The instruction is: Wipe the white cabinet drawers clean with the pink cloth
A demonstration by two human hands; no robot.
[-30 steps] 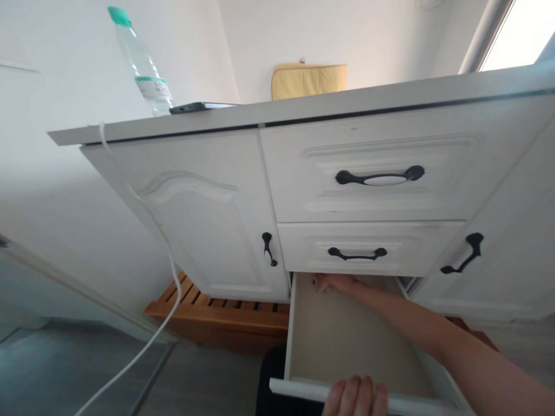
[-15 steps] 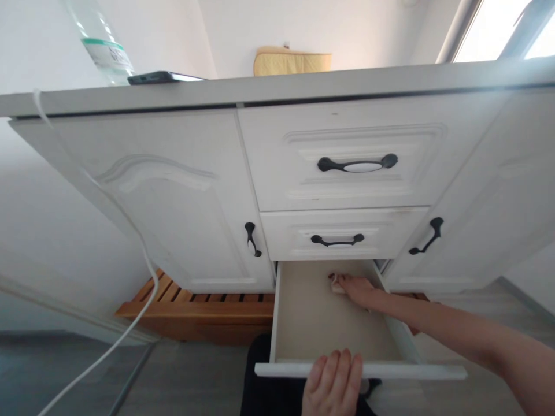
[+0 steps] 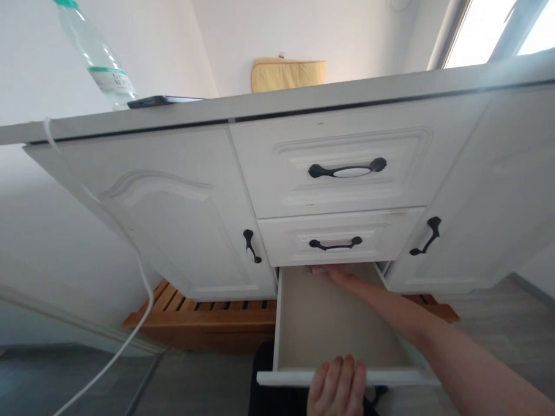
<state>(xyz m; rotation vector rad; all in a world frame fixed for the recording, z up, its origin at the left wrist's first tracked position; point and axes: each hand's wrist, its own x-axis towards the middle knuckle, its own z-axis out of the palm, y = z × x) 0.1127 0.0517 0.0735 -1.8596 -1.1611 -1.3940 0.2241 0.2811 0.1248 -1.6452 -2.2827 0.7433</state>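
**Our hands at the bottom drawer**

The bottom drawer [image 3: 329,323] is pulled out, under the two closed drawers. Our left hand [image 3: 337,386] rests on its front edge, fingers curled over it. Our right hand [image 3: 336,276] reaches deep to the back; we cannot tell if it holds anything. The drawer looks light, hard and smooth. The front edge is the best place to grab.

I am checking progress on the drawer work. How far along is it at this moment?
Done: the bottom drawer is pulled out, its floor bare where visible. In hand: the left hand grips the drawer front, and the right hand reaches deep to the back. Left: the drawer is not yet shut.
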